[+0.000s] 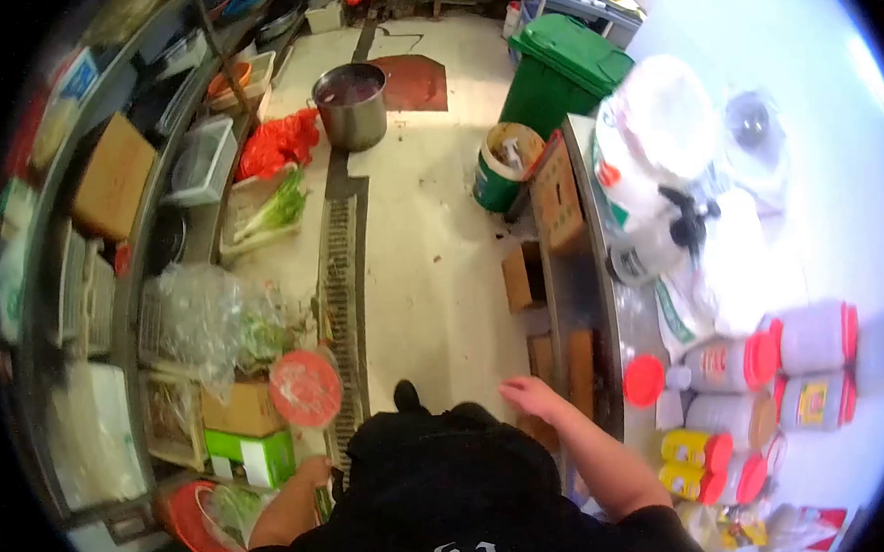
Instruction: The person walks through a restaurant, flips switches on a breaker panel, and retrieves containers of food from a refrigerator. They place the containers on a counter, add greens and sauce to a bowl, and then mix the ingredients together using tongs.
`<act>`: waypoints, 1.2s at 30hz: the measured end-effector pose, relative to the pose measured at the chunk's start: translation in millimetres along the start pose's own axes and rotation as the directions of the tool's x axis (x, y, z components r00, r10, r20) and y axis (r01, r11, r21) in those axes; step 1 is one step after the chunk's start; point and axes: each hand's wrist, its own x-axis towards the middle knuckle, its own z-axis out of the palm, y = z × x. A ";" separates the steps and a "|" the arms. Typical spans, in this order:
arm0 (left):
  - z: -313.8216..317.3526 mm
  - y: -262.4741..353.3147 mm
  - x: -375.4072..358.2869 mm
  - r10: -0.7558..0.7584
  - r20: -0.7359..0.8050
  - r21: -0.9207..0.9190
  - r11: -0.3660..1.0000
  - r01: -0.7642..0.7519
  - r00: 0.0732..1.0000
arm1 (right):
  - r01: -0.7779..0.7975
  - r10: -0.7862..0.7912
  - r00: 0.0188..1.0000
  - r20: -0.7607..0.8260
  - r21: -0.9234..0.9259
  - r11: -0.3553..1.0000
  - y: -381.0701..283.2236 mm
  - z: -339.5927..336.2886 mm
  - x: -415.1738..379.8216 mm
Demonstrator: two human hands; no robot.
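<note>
My right hand [530, 395] is held out over the floor to the right of my body, its fingers loosely extended and nothing in them. It is nearest to the cardboard boxes under the right-hand counter [602, 274]. Low on the left, my left hand [316, 469] hangs beside my dark clothing, its fingers mostly hidden. A narrow greenish item [324, 502] shows right by it; I cannot tell whether the hand holds it. Close to that hand are a round red lid or basin [305, 388], a green-and-white box [248, 456] and a red basket [189, 523] with leafy greens.
Ahead on the floor stand a large metal pot [351, 111], a green wheeled bin [562, 77] and a green bucket [508, 170]. A drain grate [339, 261] runs along the left shelving. Red-lidded jars [732, 361] and a spray bottle [653, 247] crowd the counter. Leafy vegetables [276, 207] lie left.
</note>
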 end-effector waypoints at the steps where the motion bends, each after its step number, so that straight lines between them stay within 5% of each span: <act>1: -63.5 14.5 17.7 0.105 -0.301 0.107 0.991 -0.076 0.948 | -0.127 0.123 0.992 0.039 0.106 0.986 2.2 -20.3 11.4; 3: -232.6 81.0 9.7 0.066 -0.624 -0.364 0.857 -0.365 0.778 | -0.269 0.250 0.961 0.118 0.191 0.944 -20.2 -58.1 38.2; 5: -357.6 95.1 71.8 -0.049 -0.633 -0.419 0.860 -0.289 0.772 | -0.277 0.252 0.957 0.144 0.199 0.940 -40.8 -82.3 79.2; 8: -526.8 150.1 105.2 -0.145 -0.693 -0.551 0.739 -0.388 0.706 | -0.059 -0.038 0.975 0.220 0.418 0.907 -59.9 -116.8 189.8; 11: -594.1 167.5 175.5 -0.185 -0.792 -0.556 0.611 -0.563 0.582 | -0.190 0.100 0.975 0.199 0.510 0.839 -206.5 -199.1 266.7; 12: -600.5 145.3 209.9 -0.013 -0.716 -0.461 0.759 -0.459 0.698 | -0.311 0.178 0.943 0.281 0.555 0.771 -259.5 -221.5 279.3; 13: -592.9 125.4 236.3 0.275 -0.592 -0.091 0.911 -0.402 0.757 | -0.042 -0.042 0.953 0.299 0.270 0.962 -286.9 -247.6 305.9; 14: -588.2 109.0 259.7 0.535 -0.408 0.306 0.843 -0.442 0.739 | -0.033 -0.054 0.959 0.278 0.299 0.954 -309.7 -256.7 329.1; 16: -640.2 151.0 209.4 0.343 -0.310 -0.083 0.919 -0.385 0.887 | -0.098 -0.020 0.966 0.256 0.438 0.894 -354.4 -287.1 379.6; 17: -657.1 146.7 217.5 0.247 -0.263 -0.141 0.947 -0.290 0.933 | -0.160 0.098 0.971 0.217 0.293 0.943 -452.7 -327.3 347.6; 18: -679.5 144.4 225.7 0.181 -0.233 -0.167 0.961 -0.222 0.956 | -0.150 0.090 0.975 0.203 0.303 0.941 -478.7 -344.3 367.4; 21: -782.0 148.8 269.5 0.083 -0.182 -0.162 0.980 -0.113 0.980 | -0.196 0.091 0.971 0.221 0.522 0.830 -530.6 -381.9 458.2; 25: -986.0 169.3 361.4 0.122 -0.203 0.010 0.992 -0.122 0.972 | 0.145 -0.174 0.976 0.135 0.199 0.969 -557.7 -432.5 614.7; 26: -1049.2 179.5 386.3 0.158 -0.226 0.108 0.985 -0.136 0.961 | 0.023 -0.056 0.996 0.065 0.426 0.905 -591.2 -450.6 638.6; 27: -1115.8 189.8 416.5 0.202 -0.268 0.215 0.966 -0.146 0.942 | -0.204 0.181 0.979 0.098 0.568 0.797 -668.8 -486.9 606.3; 29: -1261.3 246.3 450.9 0.218 -0.447 0.206 0.969 -0.137 0.868 | -0.205 0.164 0.979 0.123 0.609 0.766 -689.0 -525.0 642.0; 30: -1339.6 311.5 439.3 0.096 -0.593 -0.234 0.929 -0.285 0.800 | -0.208 0.140 0.978 0.155 0.636 0.743 -696.3 -540.6 664.7; 31: -1407.3 341.1 468.5 0.113 -0.692 -0.117 0.957 -0.264 0.713 | -0.200 0.134 0.979 0.151 0.650 0.733 -702.2 -554.0 693.2; 32: -1466.4 339.0 533.7 0.040 -0.708 -0.293 0.892 -0.345 0.705 | -0.171 0.111 0.985 0.132 0.663 0.729 -708.3 -568.0 722.3; 34: -1568.8 449.9 510.8 0.144 -0.853 -0.213 0.781 -0.587 0.502 | -0.141 0.087 0.990 0.114 0.674 0.725 -737.4 -613.2 765.2; 36: -1616.3 538.3 500.1 0.122 -0.859 -0.240 0.761 -0.603 0.497 | -0.167 0.117 0.986 0.120 0.738 0.654 -784.8 -676.7 798.1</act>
